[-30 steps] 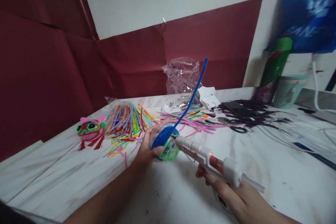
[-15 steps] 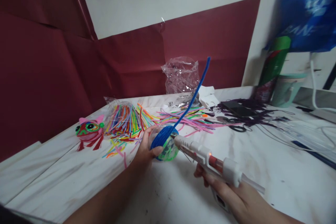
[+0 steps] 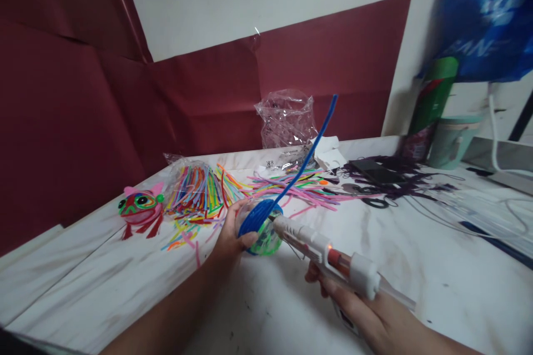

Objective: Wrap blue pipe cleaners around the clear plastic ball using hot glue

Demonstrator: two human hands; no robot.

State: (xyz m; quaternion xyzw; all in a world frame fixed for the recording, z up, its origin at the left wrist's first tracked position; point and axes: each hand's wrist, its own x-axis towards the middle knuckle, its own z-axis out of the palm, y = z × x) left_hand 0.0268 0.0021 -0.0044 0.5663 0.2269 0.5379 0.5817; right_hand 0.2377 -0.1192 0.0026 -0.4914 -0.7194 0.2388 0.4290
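Note:
My left hand (image 3: pixel 234 233) is closed around a clear rounded piece (image 3: pixel 272 242) partly wrapped in blue pipe cleaner, with green strands showing lower down. One blue pipe cleaner (image 3: pixel 315 141) sticks up from it to the upper right, its far end free. My right hand (image 3: pixel 347 297) grips the handle of a white hot glue gun (image 3: pixel 306 238), whose small orange light is lit. The gun's nozzle is at the blue wrapping's right edge; whether it touches is hard to tell. A clear glue stick (image 3: pixel 397 291) juts from the gun's back.
A red frog-like figure (image 3: pixel 141 211) stands at the left. Behind my hands lie a bag of colourful pipe cleaners (image 3: pixel 195 186), loose pink strips (image 3: pixel 308 194), and a crumpled clear bag (image 3: pixel 287 116). Black scissors (image 3: pixel 376 203), a phone (image 3: pixel 377 172) and a green cup (image 3: pixel 453 141) are at the right.
The glue gun and my right hand have shifted slightly left, bringing the nozzle closer over the blue wrapping. The upright pipe cleaner leans a little further right. My left hand keeps its hold.

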